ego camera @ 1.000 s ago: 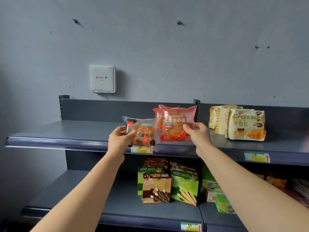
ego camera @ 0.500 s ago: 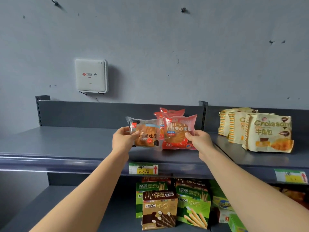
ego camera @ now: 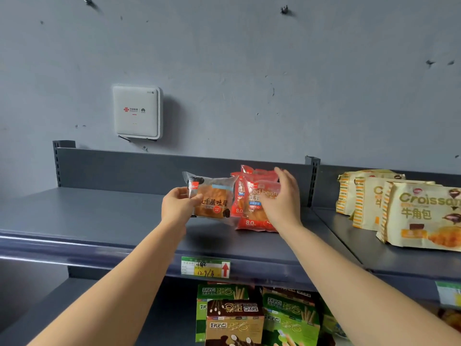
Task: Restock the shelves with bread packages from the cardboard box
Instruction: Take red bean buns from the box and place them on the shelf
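Head view: green snack boxes sit on my lower shelf, cut off below. Past the top shelf front edge, my left hand grips a clear bread package; right hand, fingers spread, hides red bread packages. Grey wall behind.

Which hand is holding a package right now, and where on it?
The left hand pinches the clear toast package at its left edge. The right hand is open against the front red bean package, not gripping it.
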Motion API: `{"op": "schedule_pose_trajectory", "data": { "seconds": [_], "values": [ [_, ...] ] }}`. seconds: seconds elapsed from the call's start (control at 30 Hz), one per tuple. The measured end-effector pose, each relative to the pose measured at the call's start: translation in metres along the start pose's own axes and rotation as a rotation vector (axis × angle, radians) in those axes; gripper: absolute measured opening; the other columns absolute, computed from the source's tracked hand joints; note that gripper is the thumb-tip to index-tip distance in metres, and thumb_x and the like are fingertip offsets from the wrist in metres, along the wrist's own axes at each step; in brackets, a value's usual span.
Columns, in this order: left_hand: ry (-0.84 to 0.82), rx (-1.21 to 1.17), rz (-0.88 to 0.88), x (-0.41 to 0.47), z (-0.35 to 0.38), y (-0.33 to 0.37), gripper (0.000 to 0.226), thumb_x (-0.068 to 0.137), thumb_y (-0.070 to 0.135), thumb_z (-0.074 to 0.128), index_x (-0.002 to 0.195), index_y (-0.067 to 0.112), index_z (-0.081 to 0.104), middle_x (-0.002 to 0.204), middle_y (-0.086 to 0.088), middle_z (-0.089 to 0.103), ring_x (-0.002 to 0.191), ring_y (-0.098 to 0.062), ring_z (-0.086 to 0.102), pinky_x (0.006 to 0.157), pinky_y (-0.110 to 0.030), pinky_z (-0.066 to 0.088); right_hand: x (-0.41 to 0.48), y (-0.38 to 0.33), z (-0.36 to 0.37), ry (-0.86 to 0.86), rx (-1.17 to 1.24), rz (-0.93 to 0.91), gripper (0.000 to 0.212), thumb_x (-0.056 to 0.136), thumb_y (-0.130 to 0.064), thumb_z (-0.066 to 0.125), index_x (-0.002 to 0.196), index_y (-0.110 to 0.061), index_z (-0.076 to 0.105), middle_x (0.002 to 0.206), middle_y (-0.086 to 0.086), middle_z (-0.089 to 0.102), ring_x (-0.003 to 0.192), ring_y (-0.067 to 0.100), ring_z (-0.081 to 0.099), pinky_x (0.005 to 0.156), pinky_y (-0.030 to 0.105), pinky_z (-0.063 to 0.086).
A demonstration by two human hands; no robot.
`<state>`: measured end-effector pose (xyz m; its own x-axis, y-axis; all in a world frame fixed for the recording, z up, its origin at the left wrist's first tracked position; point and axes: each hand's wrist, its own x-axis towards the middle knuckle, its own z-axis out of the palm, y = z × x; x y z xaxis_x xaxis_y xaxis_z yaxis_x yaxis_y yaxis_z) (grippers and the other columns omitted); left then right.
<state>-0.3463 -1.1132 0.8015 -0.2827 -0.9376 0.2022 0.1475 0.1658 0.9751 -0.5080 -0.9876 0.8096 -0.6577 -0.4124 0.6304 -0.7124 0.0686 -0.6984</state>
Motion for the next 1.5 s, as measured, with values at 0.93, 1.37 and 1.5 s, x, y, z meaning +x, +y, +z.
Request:
{"op": "schedule_pose_trajectory", "data": {
  "seconds": [0.93,1.37,1.5],
  "values": [
    [-0.451,0.609,-0.142,0.137,-0.010,-0.001,0.055,0.096,0.001,0.042,0.144,0.027,0.039,0.117,-0.004,0.048,0.111,-0.022,0.047,0.093,-0.036,0.050,0.064,-0.017,0.166,-0.464,0.053,0.395,0.052,0.090,-0.005,0.044,0.140,-0.020,0.042,0.122,0.005,0.059,0.094,0.019,0.053,0.069,0.027,0.046],
    [-0.537,0.458,-0.113,0.145,-0.005,-0.016,0.069,0.086,0.008,0.065,0.146,0.020,0.033,0.124,-0.008,0.061,0.110,-0.020,0.057,0.091,-0.029,0.047,0.062,-0.012,0.165,-0.458,-0.002,0.374,0.062,0.094,0.000,0.050,0.149,-0.018,0.029,0.148,0.005,0.042,0.135,0.023,0.040,0.104,0.031,0.037],
    [-0.526,0.562,-0.087,0.142,-0.004,-0.014,0.062,0.089,0.012,0.063,0.143,0.017,0.034,0.118,-0.005,0.058,0.102,-0.018,0.053,0.087,-0.029,0.045,0.057,-0.014,0.162,-0.464,-0.048,0.357,0.060,0.094,-0.002,0.050,0.149,-0.017,0.029,0.146,0.004,0.043,0.133,0.023,0.041,0.100,0.030,0.039]
  ]
}}
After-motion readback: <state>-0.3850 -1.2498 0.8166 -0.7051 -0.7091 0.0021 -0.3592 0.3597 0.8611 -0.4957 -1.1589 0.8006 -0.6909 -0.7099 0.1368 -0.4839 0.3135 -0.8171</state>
